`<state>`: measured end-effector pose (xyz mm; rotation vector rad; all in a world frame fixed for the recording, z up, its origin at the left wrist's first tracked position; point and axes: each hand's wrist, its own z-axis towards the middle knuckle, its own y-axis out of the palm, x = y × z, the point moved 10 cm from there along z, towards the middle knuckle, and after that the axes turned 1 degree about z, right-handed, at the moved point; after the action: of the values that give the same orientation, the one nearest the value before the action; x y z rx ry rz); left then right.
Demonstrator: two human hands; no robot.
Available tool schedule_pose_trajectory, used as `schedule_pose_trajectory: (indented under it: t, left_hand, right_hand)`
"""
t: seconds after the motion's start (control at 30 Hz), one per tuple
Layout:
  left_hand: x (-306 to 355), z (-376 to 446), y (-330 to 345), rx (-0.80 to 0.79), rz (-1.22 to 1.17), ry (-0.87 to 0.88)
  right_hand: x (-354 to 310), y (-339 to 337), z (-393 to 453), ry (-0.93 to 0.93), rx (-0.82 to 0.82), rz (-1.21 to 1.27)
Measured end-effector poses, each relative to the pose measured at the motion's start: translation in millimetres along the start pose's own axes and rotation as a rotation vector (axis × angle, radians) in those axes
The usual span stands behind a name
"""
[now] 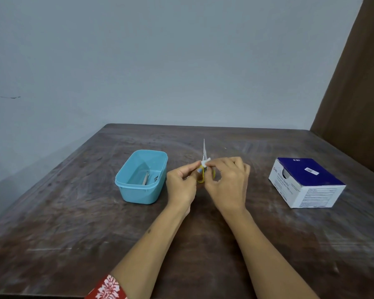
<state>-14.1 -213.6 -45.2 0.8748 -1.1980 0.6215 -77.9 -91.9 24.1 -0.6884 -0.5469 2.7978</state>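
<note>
Small scissors (204,150) with yellow handles stand blade-up above the middle of the dark wooden table (73,212). My left hand (180,186) grips the yellow handles from the left. My right hand (227,182) pinches a small white swab (205,162) against the scissors just above the handles. Part of the handles is hidden behind my fingers.
A light blue plastic tub (138,190) stands left of my hands, with metal tweezers (145,179) and another small item lying inside. A blue and white box of alcohol swabs (304,182) sits at the right. A brown panel (354,83) rises behind the table's right corner.
</note>
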Motion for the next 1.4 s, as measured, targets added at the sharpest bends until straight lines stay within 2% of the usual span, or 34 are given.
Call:
schedule_pose_trajectory:
  t: [0.13, 0.33, 0.57, 0.77, 0.93, 1.13, 1.3, 1.4]
  left_hand:
    - [-2.7, 1.6, -2.8, 0.02, -0.024, -0.032]
    - [-5.7, -0.2, 5.5, -0.054, -0.044, -0.083]
    - [-3.8, 2.5, -1.3, -0.006, -0.03, -0.053]
    - [-6.2, 2.6, 4.4, -0.056, -0.04, -0.061]
    - [-2.9, 4.5, 0.8, -0.033, -0.098, -0.046]
    - [-5.6, 2.7, 8.4, -0.079, -0.083, -0.066]
    - [-0.9, 4.2, 0.4, -0.036, -0.097, -0.018]
    - [-4.5, 4.8, 2.3, -0.048, -0.081, -0.042]
  right_hand:
    - [-8.3, 2.8, -2.0, -0.093, -0.03, -0.044]
    - [-2.6, 2.4, -0.5, -0.036, -0.044, -0.093]
    - [-1.2, 20.4, -6.4, 0.003, -0.215, -0.078]
    - [0.0, 11.8, -3.7, 0.002, -0.122, -0.045]
    - [5.4, 18.3, -6.1, 0.059, -0.19, 0.019]
    - [2.5, 8.1, -3.3, 0.021, -0.089, 0.006]
    - [-0.3, 12.7, -5.3, 0.018, -0.144, 0.025]
    - [-1.0, 10.2, -4.6, 0.004, -0.114, -0.029]
